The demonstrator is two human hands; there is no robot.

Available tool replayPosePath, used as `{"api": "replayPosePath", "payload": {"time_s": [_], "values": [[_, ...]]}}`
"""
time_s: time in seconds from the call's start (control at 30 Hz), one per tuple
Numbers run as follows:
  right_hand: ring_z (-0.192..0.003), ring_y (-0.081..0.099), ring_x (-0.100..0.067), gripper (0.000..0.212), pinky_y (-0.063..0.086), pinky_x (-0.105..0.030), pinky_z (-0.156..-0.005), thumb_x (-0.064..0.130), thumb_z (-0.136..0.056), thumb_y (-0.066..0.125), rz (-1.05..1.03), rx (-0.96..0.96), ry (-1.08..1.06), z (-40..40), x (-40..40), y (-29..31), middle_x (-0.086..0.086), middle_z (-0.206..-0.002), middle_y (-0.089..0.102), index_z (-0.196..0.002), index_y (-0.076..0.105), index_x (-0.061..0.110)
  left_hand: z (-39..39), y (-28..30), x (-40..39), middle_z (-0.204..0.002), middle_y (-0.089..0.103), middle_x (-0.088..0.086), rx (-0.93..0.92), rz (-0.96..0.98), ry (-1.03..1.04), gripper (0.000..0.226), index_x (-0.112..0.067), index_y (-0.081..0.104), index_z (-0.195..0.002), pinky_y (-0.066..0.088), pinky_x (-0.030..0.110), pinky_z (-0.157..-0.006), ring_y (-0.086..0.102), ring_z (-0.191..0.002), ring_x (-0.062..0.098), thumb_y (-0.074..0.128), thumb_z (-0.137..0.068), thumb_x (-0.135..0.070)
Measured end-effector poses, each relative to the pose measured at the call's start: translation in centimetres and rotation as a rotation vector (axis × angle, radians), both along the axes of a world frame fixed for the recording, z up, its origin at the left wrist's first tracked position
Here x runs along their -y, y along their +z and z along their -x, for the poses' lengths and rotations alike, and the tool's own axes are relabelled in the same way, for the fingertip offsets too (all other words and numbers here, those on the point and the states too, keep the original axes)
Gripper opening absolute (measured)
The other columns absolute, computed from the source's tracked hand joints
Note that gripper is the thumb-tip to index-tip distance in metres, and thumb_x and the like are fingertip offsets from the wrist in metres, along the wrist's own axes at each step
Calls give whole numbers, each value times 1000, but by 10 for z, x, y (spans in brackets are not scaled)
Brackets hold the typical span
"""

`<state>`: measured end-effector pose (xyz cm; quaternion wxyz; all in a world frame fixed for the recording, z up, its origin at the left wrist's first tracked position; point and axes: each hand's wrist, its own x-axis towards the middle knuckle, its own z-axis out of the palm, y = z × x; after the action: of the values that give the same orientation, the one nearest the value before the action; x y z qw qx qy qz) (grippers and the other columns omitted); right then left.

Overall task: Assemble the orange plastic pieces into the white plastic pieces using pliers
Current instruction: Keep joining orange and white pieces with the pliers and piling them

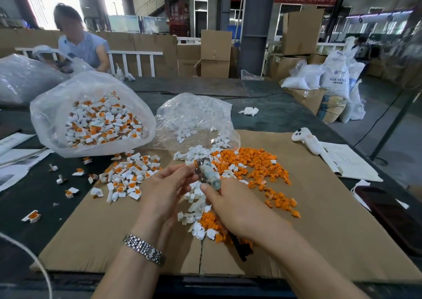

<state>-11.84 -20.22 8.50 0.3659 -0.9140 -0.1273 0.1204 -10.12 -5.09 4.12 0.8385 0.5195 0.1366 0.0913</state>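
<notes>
Landmark: the cardboard sheet (pixel 319 237) that covers the near part of the dark table (pixel 269 115); every place below is told from it.
Wristwatch: a metal-link wristwatch (pixel 144 249) circles the left wrist above the sheet's near edge.
Pliers: the pliers (pixel 209 176) rise over the sheet's middle; their head is blurred and half hidden by fingertips, and the dark handles vanish under the right palm, showing again near the wrist.
Right hand: the right hand (pixel 237 209) is wrapped round the pliers' handles, thumb laid along the taped shaft.
Left hand: the left hand (pixel 166 189) has its fingertips drawn together at the pliers' head; a small piece seems pinched there, but I cannot tell which kind.
White pieces: loose white plastic pieces (pixel 196 203) lie on the sheet's middle, partly covered by both hands.
Orange pieces: orange plastic pieces (pixel 253 165) spread over the sheet right of the hands, a few more under the right palm.
Finished pile: assembled white-and-orange parts (pixel 129 176) sit at the sheet's left edge, some spilling onto the table.
Clear bag: a clear bag (pixel 194 113) of white pieces lies at the sheet's far edge, its contents dimmed by the film.
Full bag: a larger bag (pixel 91 120) of assembled parts stands left of the sheet.
Person: another person (pixel 82 45) sits beyond the table, hands hidden behind plastic.
</notes>
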Motion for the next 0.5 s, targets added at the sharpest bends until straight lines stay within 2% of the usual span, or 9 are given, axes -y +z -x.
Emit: {"api": "replayPosePath", "payload": {"time_s": [0.07,0.17,0.27,0.33,0.4,0.43,0.5], "values": [[-58,48,-22,46,44,-35,-58,50,-103,42,-6,31,-42,-1,-4,-9,-5,-69,53,-92,59,9,0,0,1,-82,79,10,-10,-1,12,9,-4,77,-90,55,16,-56,73,-70,12,80,-83,-7],[-55,52,-19,46,47,-32,-57,48,-103,44,-36,21,-59,-3,-3,-16,-7,-71,58,-95,63,7,0,0,1,-85,79,12,-18,1,15,12,-1,76,-94,56,17,-56,75,-71,13,79,-84,-6],[-48,62,-17,48,51,-26,-49,48,-103,45,-252,-220,3,-6,7,-9,-8,-65,63,-98,62,3,0,-1,-1,-84,79,13,-21,-19,9,11,-2,77,-95,56,17,-56,76,-71,14,78,-86,-8],[-61,70,-20,52,58,-30,-60,56,-101,45,-304,-351,51,-11,18,-3,-7,-71,70,-105,62,6,0,-2,-5,-85,79,12,-14,-48,18,7,-6,80,-91,56,17,-56,76,-73,15,79,-86,-11],[-69,71,-20,57,60,-34,-70,64,-97,44,-257,-366,25,-18,29,0,-7,-79,72,-108,63,11,2,-4,-11,-87,79,11,8,-84,23,8,-11,82,-85,56,18,-58,77,-77,16,82,-81,-18],[-68,69,-14,58,59,-29,-68,68,-95,42,-179,-314,-1,-22,34,0,-5,-81,72,-106,64,15,3,-5,-14,-88,80,10,10,-124,26,10,-15,83,-85,57,19,-61,77,-80,17,83,-78,-21],[-57,62,-1,53,48,-16,-53,67,-97,40,30,-138,-47,-32,44,-2,1,-76,68,-96,63,20,3,-10,-25,-90,80,7,-24,-251,58,6,-20,84,-86,60,28,-72,78,-86,20,83,-81,-21]]}}
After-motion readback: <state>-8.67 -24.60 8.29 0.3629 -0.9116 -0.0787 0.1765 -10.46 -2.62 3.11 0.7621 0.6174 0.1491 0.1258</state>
